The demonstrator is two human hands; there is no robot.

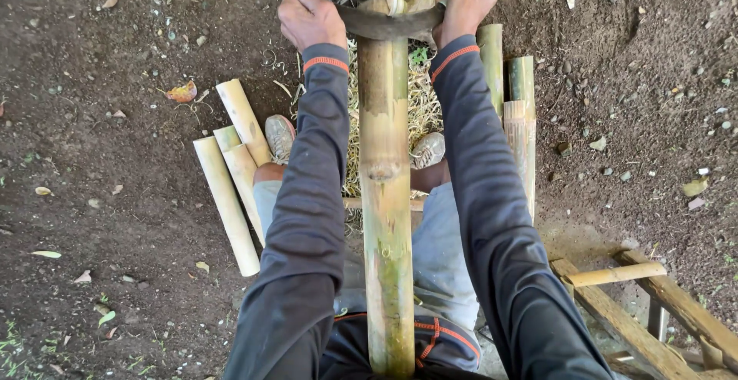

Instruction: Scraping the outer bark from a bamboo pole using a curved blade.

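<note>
A long bamboo pole (pixel 384 195) runs from my lap away between my legs, its skin partly scraped pale. Across it near the far end lies a dark curved two-handled blade (pixel 384 25). My left hand (pixel 307 17) grips the blade's left end. My right hand (pixel 467 3) is closed around its right end. Both arms, in dark sleeves with orange cuffs, stretch forward along the pole. A thin shaving curls up at the blade. Pale shavings (pixel 421 103) lie piled under the pole between my shoes.
Cut bamboo pieces (pixel 227 195) lie on the dirt at left, and more bamboo lengths (pixel 519 118) at right. A wooden frame (pixel 638 311) stands at lower right. Dark soil with stones and dry leaves surrounds everything.
</note>
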